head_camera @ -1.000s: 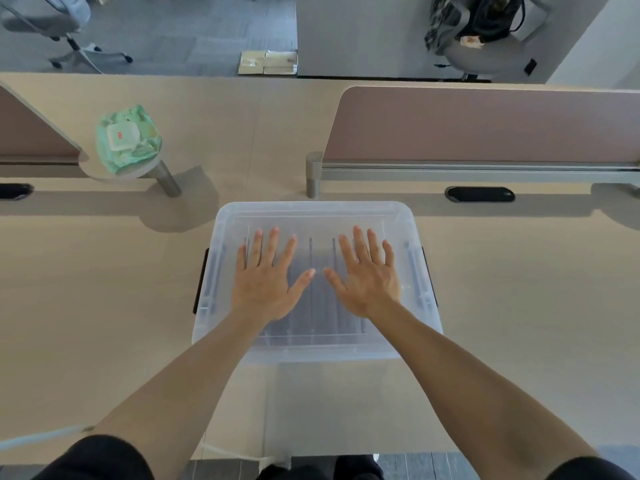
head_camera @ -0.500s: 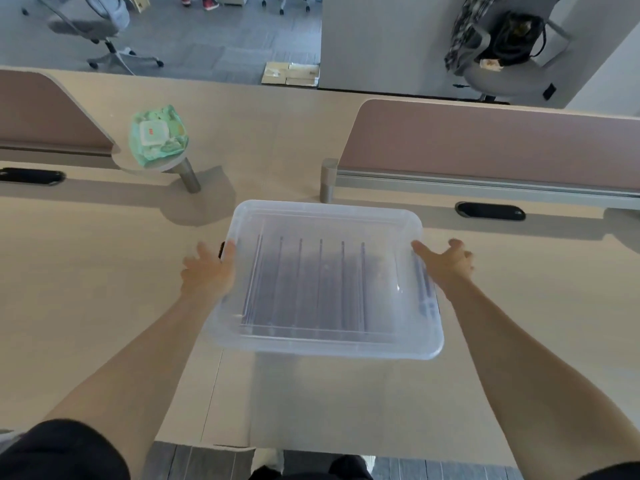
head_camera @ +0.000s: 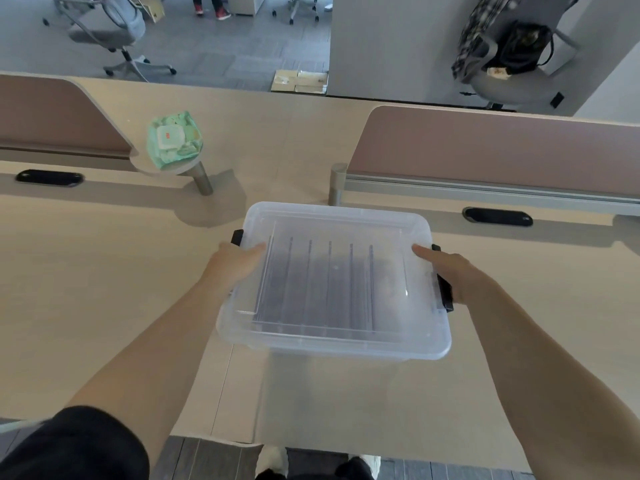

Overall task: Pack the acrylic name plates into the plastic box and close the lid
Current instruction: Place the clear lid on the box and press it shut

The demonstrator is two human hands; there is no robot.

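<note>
The left hand [head_camera: 239, 263] grips the left edge of the plastic box [head_camera: 332, 344], thumb flat on the lid [head_camera: 332, 221]. The right hand [head_camera: 450, 275] clasps the opposite edge at the black latch [head_camera: 445, 292], both forearms angling in. The acrylic name plates [head_camera: 329, 282] stand in rows inside the box under the lid, and a green wipes pack [head_camera: 175, 140] sits beyond its left corner.

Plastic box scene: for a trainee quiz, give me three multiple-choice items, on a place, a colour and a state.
1. Where is the green wipes pack? A on the floor; B on the round stand left of the plastic box; C on a chair.
2. The box's side latches are: A black; B red; C white.
3. The lid is: A on the box; B off, beside it; C absent.
B, it rests on that stand; A, both look black; A, it covers the plates.
</note>
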